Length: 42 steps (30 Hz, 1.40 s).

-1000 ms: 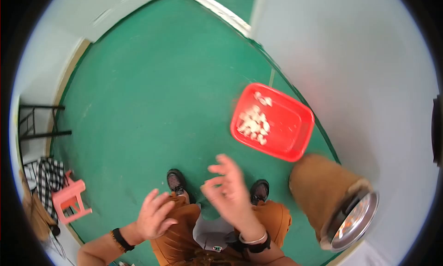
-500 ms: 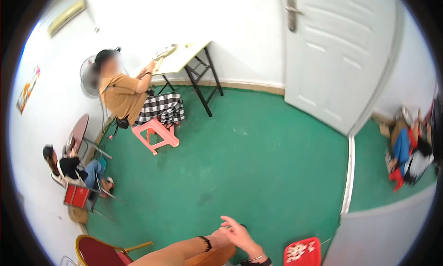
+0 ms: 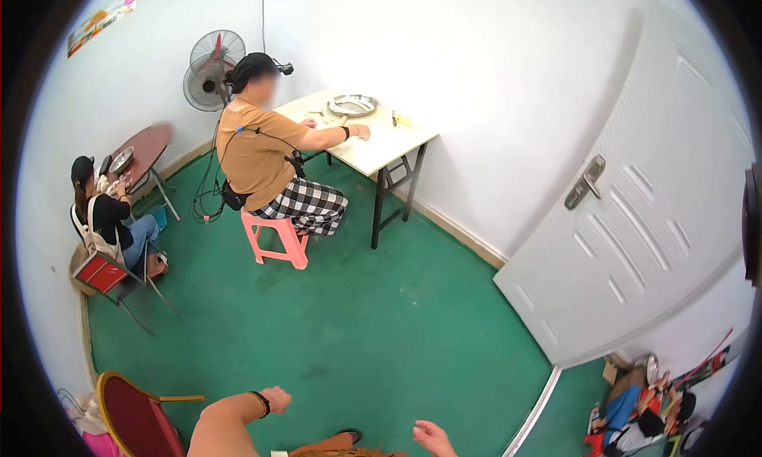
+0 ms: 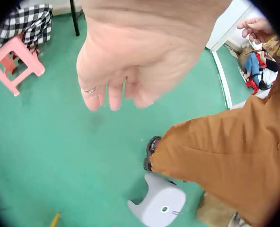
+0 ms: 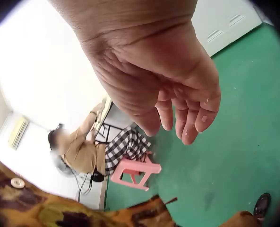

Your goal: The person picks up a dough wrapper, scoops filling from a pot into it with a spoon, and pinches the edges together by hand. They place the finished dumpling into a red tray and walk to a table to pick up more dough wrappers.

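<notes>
My left hand (image 3: 276,400) hangs over the green floor in the head view, and its wrist view shows the fingers loosely bent with nothing in them. A ring circles one finger of that hand. At the bottom of the head view is my right hand (image 3: 432,439), apart from the left. Small pale bits stick to its fingertips (image 5: 204,118), and its fingers droop, relaxed around nothing. Beneath the left hand, the left wrist view has a grey stool (image 4: 161,203) beside my brown trouser leg (image 4: 215,151) and a dark shoe (image 4: 151,153).
A person (image 3: 262,140) sits on a pink stool (image 3: 275,239) at a pale table (image 3: 405,140). Another person (image 3: 119,211) sits at a round table (image 3: 151,147) on the left. A maroon chair (image 3: 131,417) stands near my left arm. The white door (image 3: 635,219) is at right.
The head view has swung up from the red basin of white pieces to the room, and the basin is now out of sight. My hands have moved apart since half a second ago.
</notes>
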### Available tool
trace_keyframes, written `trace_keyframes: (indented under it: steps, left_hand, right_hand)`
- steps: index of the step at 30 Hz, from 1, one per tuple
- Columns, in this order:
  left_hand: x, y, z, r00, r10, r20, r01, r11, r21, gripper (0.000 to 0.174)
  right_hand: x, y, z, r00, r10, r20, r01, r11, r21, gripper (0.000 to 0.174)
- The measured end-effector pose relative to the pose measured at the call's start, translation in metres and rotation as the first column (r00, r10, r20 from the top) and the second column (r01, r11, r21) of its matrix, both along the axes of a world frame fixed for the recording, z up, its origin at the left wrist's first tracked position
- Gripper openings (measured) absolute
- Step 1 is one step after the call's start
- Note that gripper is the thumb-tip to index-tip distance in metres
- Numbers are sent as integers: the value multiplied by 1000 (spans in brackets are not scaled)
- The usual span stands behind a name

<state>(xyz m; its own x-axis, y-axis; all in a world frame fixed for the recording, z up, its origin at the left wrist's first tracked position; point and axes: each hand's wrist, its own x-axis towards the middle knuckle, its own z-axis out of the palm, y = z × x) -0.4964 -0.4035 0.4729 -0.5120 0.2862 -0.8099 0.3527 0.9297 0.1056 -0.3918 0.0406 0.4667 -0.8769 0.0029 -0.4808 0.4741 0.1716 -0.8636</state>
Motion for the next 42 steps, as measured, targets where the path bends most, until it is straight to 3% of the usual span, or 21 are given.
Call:
trace_keyframes:
  steps: [3, 5, 7, 8, 9, 10, 12, 15, 16, 19, 20, 22, 25, 28, 30, 32, 34, 36, 38, 41, 42]
  left_hand:
    - [-36, 33, -5, 878, 406, -252, -336, 899, 280, 34]
    - [-64, 69, -41, 623, 757, -199, -564, 610, 557, 36]
    - [-81, 119, -52, 331, 940, -87, -734, 314, 602, 39]
    - [-92, 138, -57, 401, 915, -40, -729, 345, 591, 39]
    - [-99, 160, -59, 459, 888, 16, -724, 363, 586, 39]
    - [-109, 183, -39, 594, 804, 26, -651, 461, 604, 39]
    - [-136, 201, 5, 838, 545, 3, -426, 652, 627, 39]
    - [-177, 216, -1, 761, 647, -47, -462, 592, 660, 38]
    - [-188, 216, 0, 666, 746, 9, -563, 495, 662, 37]
    - [-212, 195, -32, 547, 837, 22, -669, 421, 612, 36]
    - [-220, 184, -42, 483, 874, 52, -723, 364, 586, 36]
    - [-242, 166, -44, 424, 906, 9, -796, 368, 481, 32]
    - [-292, 139, -54, 239, 971, 28, -932, 221, 288, 25]
    - [-363, 118, -77, 211, 977, -36, -898, 208, 388, 20]
    - [-426, 110, -105, 431, 852, -297, -745, 522, 415, 20]
    - [-492, 135, -52, 251, 958, -136, -778, 283, 560, 22]
    - [-553, 156, -33, 182, 979, -94, -635, 190, 749, 25]
    - [-612, 174, -11, 219, 964, -148, -546, 247, 800, 26]
    - [-658, 191, 8, 204, 970, -134, -492, 220, 842, 27]
    - [-718, 210, 27, 148, 987, -59, -494, 125, 860, 27]
    - [-734, 213, 31, 131, 990, -51, -489, 109, 866, 28]
  right_hand:
    - [-30, 37, -3, 980, -169, 107, 168, 986, 22, 39]
    - [-58, 54, 16, 942, -216, 257, 204, 976, 72, 48]
    - [-90, 77, -1, 961, -170, 218, 133, 976, 173, 49]
    - [-105, 87, -12, 974, -128, 188, 74, 960, 271, 50]
    - [-120, 96, -16, 987, 40, 156, -104, 898, 427, 50]
    - [-147, 103, -9, 966, 218, 136, -256, 779, 572, 50]
    - [-198, 108, 9, 925, 336, 180, -381, 796, 471, 51]
    - [-297, 100, 19, 906, 421, 51, -406, 825, 394, 51]
    - [-316, 98, 26, 897, 442, 22, -416, 826, 379, 50]
    - [-388, 88, 50, 828, 558, -53, -513, 793, 328, 48]
    - [-413, 85, 52, 815, 574, -84, -535, 800, 271, 46]
    - [-458, 80, 53, 799, 596, -81, -575, 797, 186, 45]
    - [-527, 77, 59, 786, 615, -71, -602, 786, 140, 43]
    - [-589, 82, 54, 811, 583, -52, -573, 809, 128, 43]
    - [-635, 94, 47, 822, 569, -25, -559, 814, 156, 42]
    - [-670, 103, 32, 831, 556, 22, -549, 813, 195, 41]
    - [-710, 105, 38, 835, 550, 4, -536, 813, 228, 39]
    - [-745, 107, 43, 847, 532, -16, -513, 824, 240, 37]
    - [-781, 102, 41, 866, 499, -45, -477, 848, 230, 35]
    - [-836, 82, 75, 895, 444, 39, -446, 894, 48, 31]
    - [-858, 78, 62, 897, 442, -23, -442, 897, 20, 29]
